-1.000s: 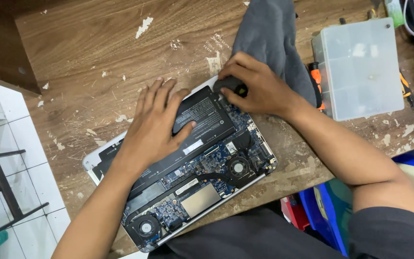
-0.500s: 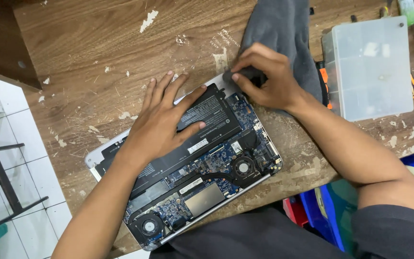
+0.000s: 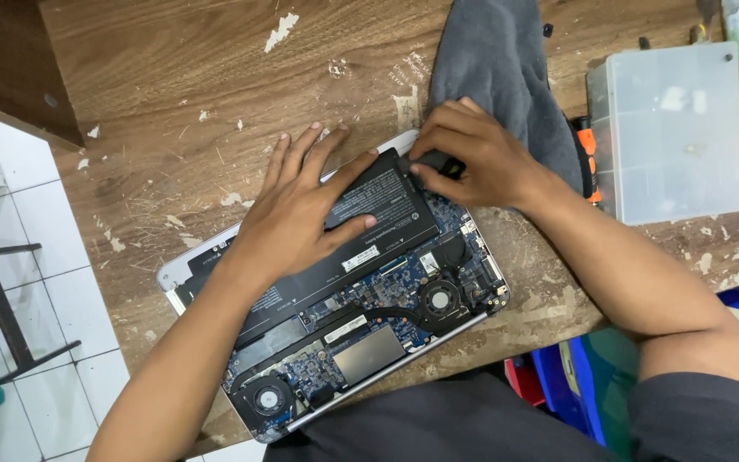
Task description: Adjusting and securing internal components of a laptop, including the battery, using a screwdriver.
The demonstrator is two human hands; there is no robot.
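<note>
An opened silver laptop (image 3: 472,321) lies bottom-up on a worn wooden table (image 3: 173,103), its blue circuit board and two round fans exposed. A long black battery (image 3: 378,224) sits across its upper half. My left hand (image 3: 301,214) lies flat on the battery with fingers spread. My right hand (image 3: 472,158) pinches the battery's far right corner, fingers closed on its black edge.
A grey cloth (image 3: 498,60) lies behind my right hand. A translucent plastic compartment box (image 3: 669,128) sits at the right, with an orange-handled tool (image 3: 586,154) beside it. White tiled floor (image 3: 36,282) and a black metal frame (image 3: 2,316) show at left, blue containers (image 3: 558,376) below the table edge.
My right hand has shifted its grip on the battery's right corner, and that end now sits a little higher. My left hand stays pressed flat on the battery.
</note>
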